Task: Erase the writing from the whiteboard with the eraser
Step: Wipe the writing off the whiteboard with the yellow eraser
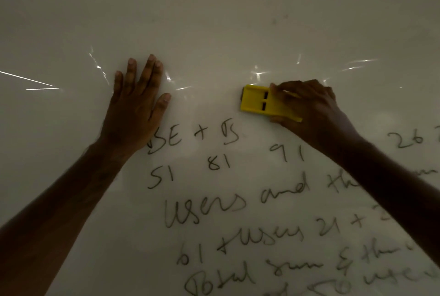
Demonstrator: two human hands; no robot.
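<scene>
Eraser: flat yellow plastic block, light and rigid by its look, gripped across its long edges by the right hand above the dark handwriting on the glossy whiteboard, left hand pressed flat, fingers straight.

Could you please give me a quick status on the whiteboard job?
Left hand flat on whiteboard. Right hand grips yellow eraser above the writing. Nothing in the way.
</scene>
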